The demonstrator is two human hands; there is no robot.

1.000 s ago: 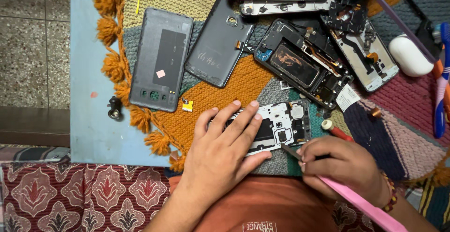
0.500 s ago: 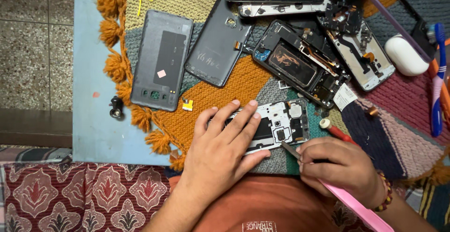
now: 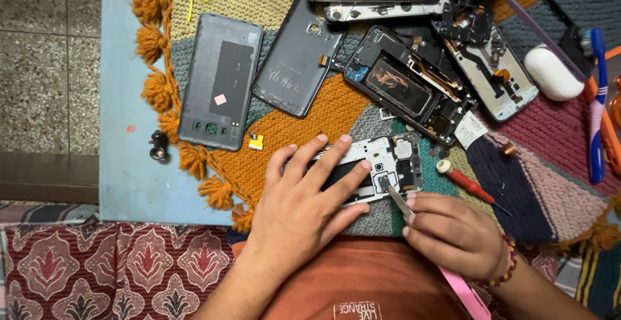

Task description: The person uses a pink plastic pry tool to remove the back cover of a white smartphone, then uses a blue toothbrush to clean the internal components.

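Note:
My left hand point(image 3: 304, 197) lies flat with spread fingers on an opened phone body point(image 3: 396, 165) with a white inner frame, pressing it onto the knitted mat point(image 3: 304, 116). My right hand point(image 3: 453, 234) grips a thin metal pry tool point(image 3: 399, 199) with a pink handle; its tip touches the phone's inner parts near the camera area. A red-handled screwdriver point(image 3: 467, 185) lies just right of the phone.
Two grey phone back covers point(image 3: 220, 80) point(image 3: 296, 61) lie at the mat's upper left. More opened phones point(image 3: 407, 87) point(image 3: 495, 77) sit at the top right, with a white case point(image 3: 552, 71) and a blue toothbrush point(image 3: 596, 106). A small black piece point(image 3: 158, 145) rests on the blue table point(image 3: 126, 126).
My right hand has brought the tool's tip a little further onto the phone. My left hand stays pressed on it.

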